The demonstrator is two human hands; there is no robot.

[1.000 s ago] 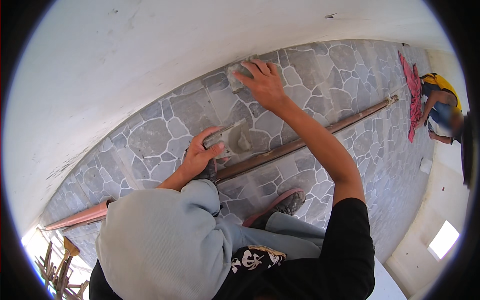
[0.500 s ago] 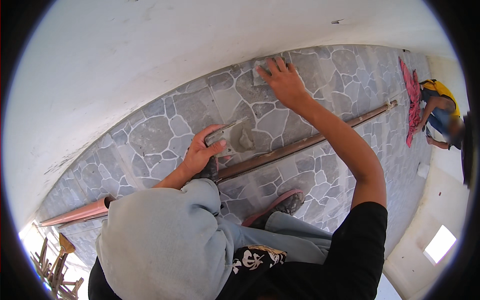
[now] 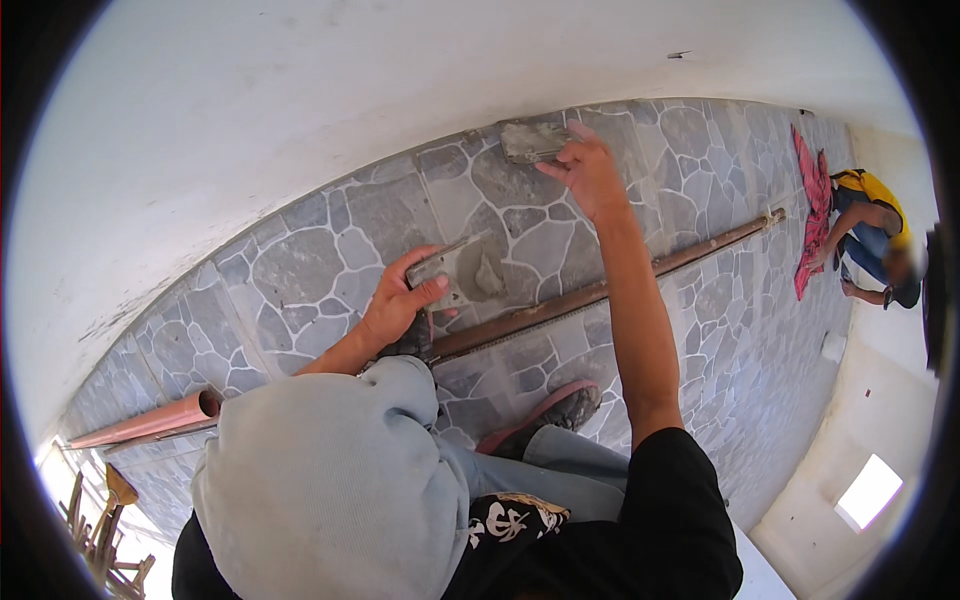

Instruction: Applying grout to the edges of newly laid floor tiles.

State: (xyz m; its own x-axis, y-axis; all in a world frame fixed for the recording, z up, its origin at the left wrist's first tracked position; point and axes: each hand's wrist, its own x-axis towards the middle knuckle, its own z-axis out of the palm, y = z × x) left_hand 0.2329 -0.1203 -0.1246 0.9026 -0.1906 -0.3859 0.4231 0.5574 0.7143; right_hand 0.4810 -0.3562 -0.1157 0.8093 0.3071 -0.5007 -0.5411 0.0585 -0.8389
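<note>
My left hand [image 3: 397, 300] is closed on a flat grey slab [image 3: 462, 273] that carries a lump of wet mortar [image 3: 488, 277], its thumb lying on top. Farther off, beside the foot of the white wall, a small mortar-smeared flat piece [image 3: 532, 142] lies at the floor's edge. The fingers of my right hand [image 3: 590, 172] are bent and pinch the right end of that piece. Whether it is a tile or a thin plate I cannot tell.
Grey stone-pattern floor [image 3: 300, 268] meets a curved-looking white wall [image 3: 300, 110]. A long brown pipe [image 3: 600, 291] crosses before me; a reddish pipe [image 3: 150, 420] lies left. My shoe [image 3: 560, 410] stands near. At right, another person [image 3: 870, 220] bends over red cloth [image 3: 812, 215].
My right hand has gone from lying spread over the flat piece to pinching its right end, uncovering its mortar-smeared surface. The right forearm has swung left. My left hand keeps its hold.
</note>
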